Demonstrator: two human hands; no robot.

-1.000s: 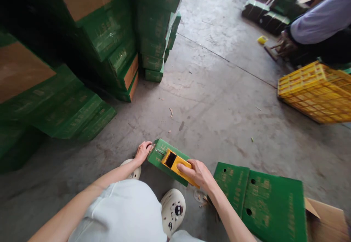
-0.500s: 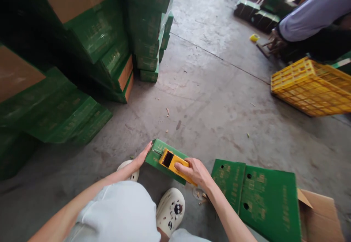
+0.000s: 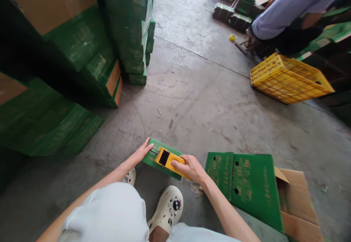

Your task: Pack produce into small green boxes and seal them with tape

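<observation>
A narrow green cardboard box (image 3: 171, 172) with gold print is in front of my feet. My left hand (image 3: 143, 151) grips its left end, with fingertips over the top edge. My right hand (image 3: 190, 167) is closed around a yellow hand-held tool (image 3: 168, 158) with a dark rectangular window. The tool lies along the top of the box, and a thin shiny piece shows at its front end. Whether that piece belongs to the tool or the box, I cannot tell. The box's underside is hidden.
An opened green carton (image 3: 255, 187) with brown flaps lies on the right. Green boxes (image 3: 131, 37) are stacked on the left. A yellow plastic crate (image 3: 285, 79) stands farther right, near a bent-over person (image 3: 282, 11). Small scraps (image 3: 159, 112) lie on the concrete floor (image 3: 192, 88).
My view has turned right, so the surroundings appear shifted left. My left fingers have come further over the box's top edge. The yellow tool stays on the box in my right hand.
</observation>
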